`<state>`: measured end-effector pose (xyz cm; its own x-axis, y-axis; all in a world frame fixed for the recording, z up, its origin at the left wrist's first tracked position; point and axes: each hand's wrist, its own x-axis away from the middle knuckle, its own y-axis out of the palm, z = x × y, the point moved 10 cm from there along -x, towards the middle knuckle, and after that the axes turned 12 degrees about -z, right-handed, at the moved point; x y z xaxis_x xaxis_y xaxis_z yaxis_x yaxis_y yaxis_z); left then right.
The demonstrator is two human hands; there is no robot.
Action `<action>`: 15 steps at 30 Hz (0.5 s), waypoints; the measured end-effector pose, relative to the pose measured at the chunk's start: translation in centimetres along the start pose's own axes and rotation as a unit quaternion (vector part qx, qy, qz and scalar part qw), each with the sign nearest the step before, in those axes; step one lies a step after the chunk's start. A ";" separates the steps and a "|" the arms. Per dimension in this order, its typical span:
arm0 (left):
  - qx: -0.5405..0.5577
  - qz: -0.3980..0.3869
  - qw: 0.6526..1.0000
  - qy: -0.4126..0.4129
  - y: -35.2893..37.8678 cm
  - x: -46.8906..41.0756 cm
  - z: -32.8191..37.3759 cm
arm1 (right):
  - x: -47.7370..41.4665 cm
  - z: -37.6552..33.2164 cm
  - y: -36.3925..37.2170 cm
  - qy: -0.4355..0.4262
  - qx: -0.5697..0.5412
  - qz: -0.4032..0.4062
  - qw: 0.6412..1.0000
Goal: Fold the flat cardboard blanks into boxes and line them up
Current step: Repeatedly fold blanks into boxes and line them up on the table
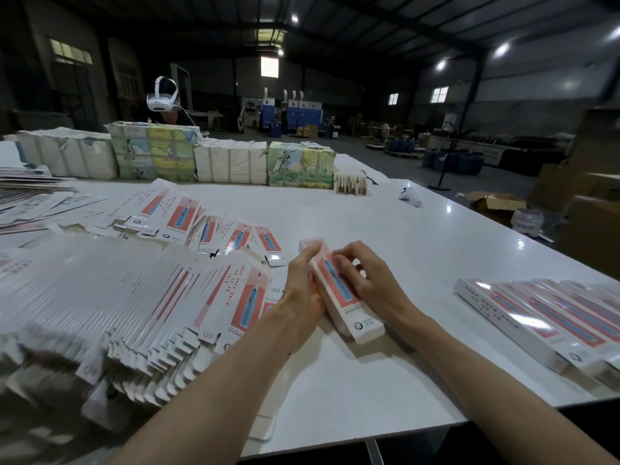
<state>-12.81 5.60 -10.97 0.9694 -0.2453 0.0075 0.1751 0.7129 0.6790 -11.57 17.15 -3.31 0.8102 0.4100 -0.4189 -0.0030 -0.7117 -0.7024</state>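
Flat blanks [100, 297]: a long fanned stack, white with red-and-blue print, overlaps like shingles across the left of the white table [369, 391], with the flaps toward the near edge.
Headset wearer [162, 97]: a second person in a white headset stands behind the table's far left side, mostly hidden by the goods in front.
Wrapped bundles [231, 162]: a row of paper-wrapped blocks, some plain white and some with green and yellow pictures, lines the far edge.
Loose blanks [208, 226]: more of the same printed cards lie scattered face up just beyond the fanned stack, toward the table's middle.
Left hand [302, 283]: set on edge against the left side of the box, with fingers stretched straight along it.
Box [349, 313]: one folded carton lies at an angle on the table near the front centre, printed face up, held between both hands.
Right hand [365, 280]: on top of the box, with fingers bent down over the printed face and gripping it. The two hands are close together, with only the carton between them.
Controller [410, 196]: a small white handset rests alone farther back on the table.
Open carton [493, 203]: a brown shipping box sits on the floor past the right edge.
Finished boxes [536, 317]: a row of folded cartons lies side by side, long sides touching, at the right end of the table, well apart from the hands.
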 end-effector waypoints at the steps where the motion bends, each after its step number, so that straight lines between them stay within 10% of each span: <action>1: 0.015 0.000 1.000 -0.005 0.1 0.0 -0.1 | 0.0 -0.1 0.0 0.005 0.008 -0.005 1.000; 9: -0.011 -0.059 0.998 -0.026 2.2 0.2 -0.1 | 1.1 -0.2 0.5 0.070 0.134 -0.052 0.987; 15: -0.410 -0.127 0.903 0.031 3.6 1.0 -0.7 | 4.8 1.7 -5.9 0.125 0.207 0.025 0.970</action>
<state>-11.14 8.39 -9.05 0.8839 -0.4490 -0.1308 0.4358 0.8923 -0.1183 -8.64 24.31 -2.18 0.9195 0.1933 -0.3423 -0.2390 -0.4164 -0.8772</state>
